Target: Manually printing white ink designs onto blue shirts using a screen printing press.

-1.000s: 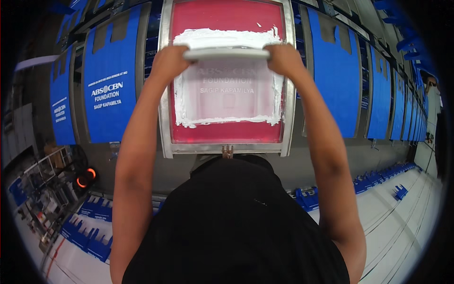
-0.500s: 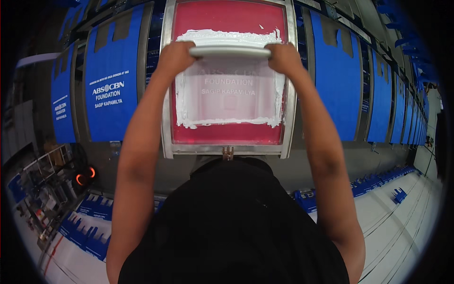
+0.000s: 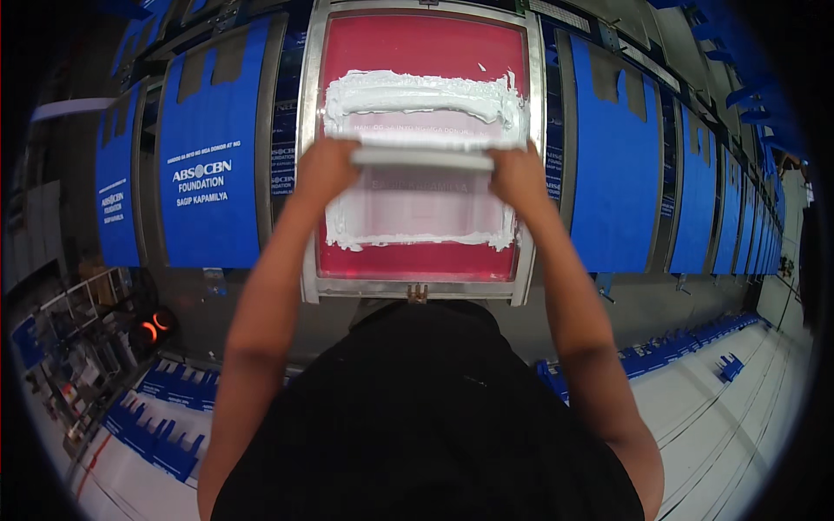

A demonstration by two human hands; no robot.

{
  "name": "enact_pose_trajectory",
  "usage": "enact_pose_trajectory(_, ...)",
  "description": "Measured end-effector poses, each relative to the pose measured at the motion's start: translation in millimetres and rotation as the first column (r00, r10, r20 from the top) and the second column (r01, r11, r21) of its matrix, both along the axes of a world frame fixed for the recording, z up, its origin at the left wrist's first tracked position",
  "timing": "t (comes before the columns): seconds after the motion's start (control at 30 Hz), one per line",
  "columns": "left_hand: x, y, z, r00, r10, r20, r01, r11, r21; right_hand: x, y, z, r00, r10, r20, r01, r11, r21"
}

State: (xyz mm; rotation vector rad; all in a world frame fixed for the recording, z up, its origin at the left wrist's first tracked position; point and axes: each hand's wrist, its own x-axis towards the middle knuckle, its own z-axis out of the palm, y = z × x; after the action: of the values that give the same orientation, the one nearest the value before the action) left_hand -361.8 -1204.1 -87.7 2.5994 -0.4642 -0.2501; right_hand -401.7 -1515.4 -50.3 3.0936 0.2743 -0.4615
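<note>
A metal-framed printing screen point(image 3: 419, 45) with a red surface is in front of me. White ink point(image 3: 415, 90) lines a pale central stencil area point(image 3: 417, 213), with a thick ridge along its upper part. My left hand point(image 3: 326, 171) is closed on the left end of a long, light-coloured squeegee point(image 3: 420, 158), and my right hand point(image 3: 519, 177) grips its right end. The squeegee lies across the middle of the stencil, slightly blurred, below the upper ink ridge.
Blue fabric bags point(image 3: 208, 122) on boards line both sides of the screen, continuing rightward point(image 3: 612, 174). Glowing orange heater rings point(image 3: 155, 326) sit at lower left among equipment. More blue bags point(image 3: 161, 438) lie on white surfaces below. My torso fills the lower middle.
Both hands and the squeegee have moved down toward me across the screen, exposing the ink ridge and part of the stencil above it. The screen appears slightly lower in view.
</note>
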Motion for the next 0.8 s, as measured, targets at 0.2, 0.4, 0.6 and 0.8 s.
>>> enact_pose_trajectory(0.2,90.7,-8.8,22.7,0.993,0.02,-0.118,-0.015,0.999,0.043,110.4,-8.1,21.5,0.994,-0.015,-0.105,0.021,0.998,0.061)
enact_pose_trajectory(0.4,23.6,16.2,69.7,0.844,0.308,0.439,-0.157,0.925,-0.347,147.1,-20.5,59.0,0.997,-0.004,-0.082,0.012,0.994,0.106)
enact_pose_trajectory(0.6,-206.2,-1.7,5.5,0.401,-0.147,-0.904,-0.077,0.978,-0.193,170.4,-23.5,11.7,0.992,0.062,-0.113,-0.048,0.991,0.125)
enact_pose_trajectory(0.8,-284.6,-37.6,-57.0,0.288,-0.308,-0.907,-0.655,0.628,-0.421,165.8,20.3,20.4,0.975,0.2,-0.102,-0.191,0.977,0.091)
